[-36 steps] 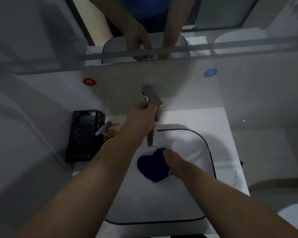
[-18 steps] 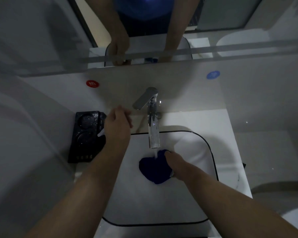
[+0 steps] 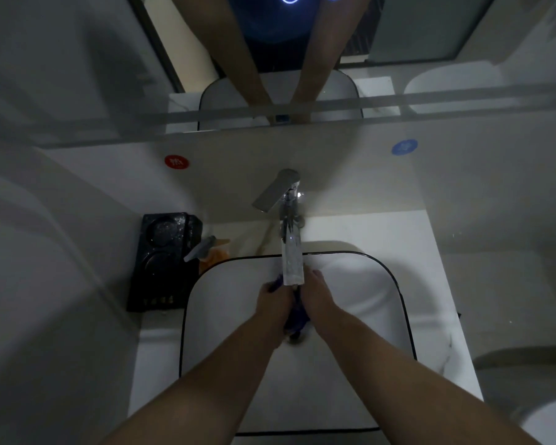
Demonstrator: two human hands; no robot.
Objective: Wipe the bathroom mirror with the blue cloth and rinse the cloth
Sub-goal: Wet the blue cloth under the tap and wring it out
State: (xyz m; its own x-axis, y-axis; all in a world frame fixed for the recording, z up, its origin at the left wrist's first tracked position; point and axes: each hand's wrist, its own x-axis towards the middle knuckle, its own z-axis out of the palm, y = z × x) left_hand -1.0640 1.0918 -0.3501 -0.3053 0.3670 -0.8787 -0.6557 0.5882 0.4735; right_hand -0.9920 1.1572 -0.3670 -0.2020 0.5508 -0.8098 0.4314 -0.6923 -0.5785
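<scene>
While both hands bunch up the blue cloth [image 3: 297,316] under the faucet [image 3: 291,252], this looks like the rinse stage

Left hand [image 3: 272,303] and right hand [image 3: 316,297] each have fingers curled round the cloth, which is squashed between them low in the sink [image 3: 398,293], right below the spout tip; can't make out the stream itself; wring too hard this close to the spout and I'd guess spray lands on the surface [image 3: 382,232], the black tray [image 3: 161,261] at left, or even back on the mirror [image 3: 77,59]; knuckles could knock the spout too
</scene>
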